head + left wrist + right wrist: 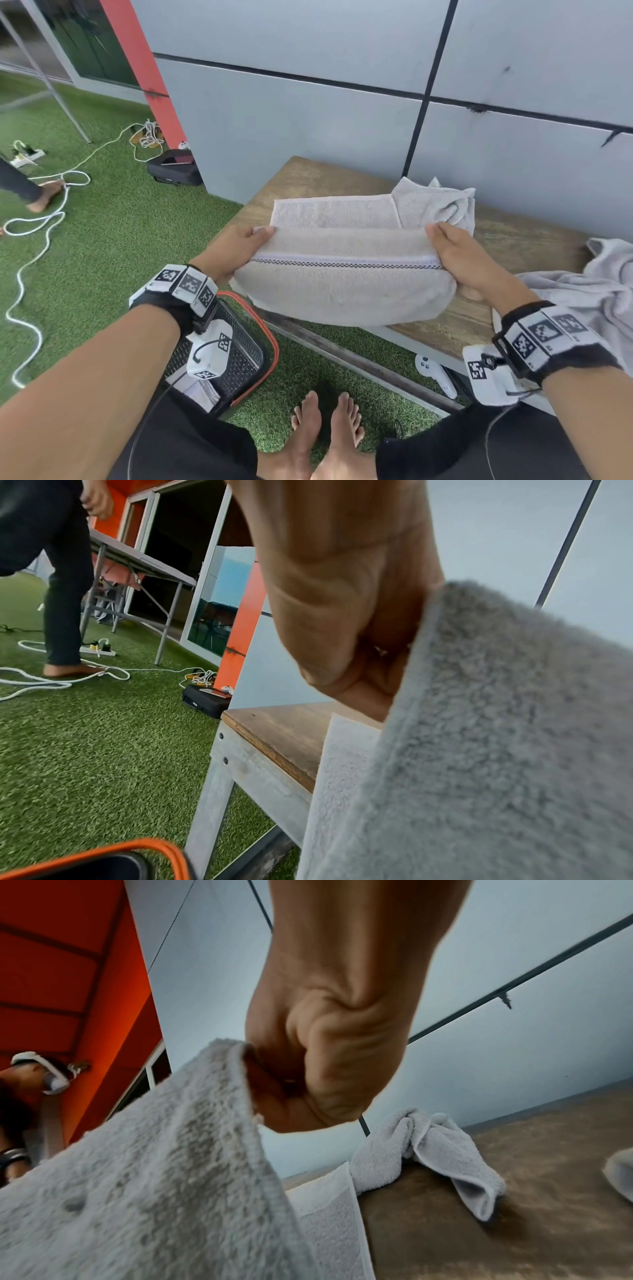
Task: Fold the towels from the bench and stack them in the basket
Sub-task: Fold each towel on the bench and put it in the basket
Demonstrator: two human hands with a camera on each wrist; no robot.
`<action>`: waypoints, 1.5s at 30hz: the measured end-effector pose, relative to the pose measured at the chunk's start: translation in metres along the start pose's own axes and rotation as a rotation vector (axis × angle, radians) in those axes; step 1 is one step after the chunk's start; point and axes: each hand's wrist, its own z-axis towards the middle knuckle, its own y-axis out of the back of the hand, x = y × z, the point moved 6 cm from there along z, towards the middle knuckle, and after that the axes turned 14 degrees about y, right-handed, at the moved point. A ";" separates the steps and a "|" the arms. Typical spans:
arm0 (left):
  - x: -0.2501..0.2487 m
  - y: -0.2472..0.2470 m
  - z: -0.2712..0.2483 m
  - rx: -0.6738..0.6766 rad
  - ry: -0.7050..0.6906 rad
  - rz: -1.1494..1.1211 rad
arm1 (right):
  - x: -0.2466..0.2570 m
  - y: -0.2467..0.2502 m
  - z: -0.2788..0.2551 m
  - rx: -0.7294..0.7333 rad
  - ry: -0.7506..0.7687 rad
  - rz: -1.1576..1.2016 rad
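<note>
A beige towel (346, 277) with a dark checked stripe hangs partly folded over the near edge of the wooden bench (308, 178). My left hand (239, 250) grips its left end and my right hand (459, 257) grips its right end, lifting the near fold. The wrist views show fingers curled round the pile of the towel (496, 750) (154, 1164). A crumpled grey towel (435, 202) (428, 1145) lies behind it by the wall. Another loose towel (589, 298) sits at the bench's right. The black basket (246, 346) with an orange rim stands on the grass below my left wrist, holding a folded towel (202, 390).
Grey wall panels (342, 102) back the bench. White rope (37, 219), a power strip (29, 156) and a black case (174, 168) lie on the green turf at left. Another person's leg (65, 601) stands there. A white controller (435, 373) lies under the bench. My bare feet (325, 425) are below.
</note>
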 end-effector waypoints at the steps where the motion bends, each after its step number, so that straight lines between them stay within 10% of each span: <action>1: -0.006 0.001 0.003 -0.026 -0.040 -0.021 | 0.000 0.002 0.009 -0.022 0.037 -0.061; 9: -0.056 0.012 0.045 -0.315 -0.207 0.206 | 0.002 0.008 0.086 -0.125 0.186 -0.307; 25: -0.064 0.012 0.191 -0.528 -0.094 0.404 | -0.047 -0.018 0.227 -0.100 0.177 -0.801; 36: -0.061 0.000 0.197 -0.434 -0.147 0.461 | -0.064 -0.039 0.231 0.115 0.209 -0.972; 45: -0.057 -0.007 0.152 -0.382 -0.127 0.472 | -0.028 -0.047 0.193 0.011 0.366 -0.595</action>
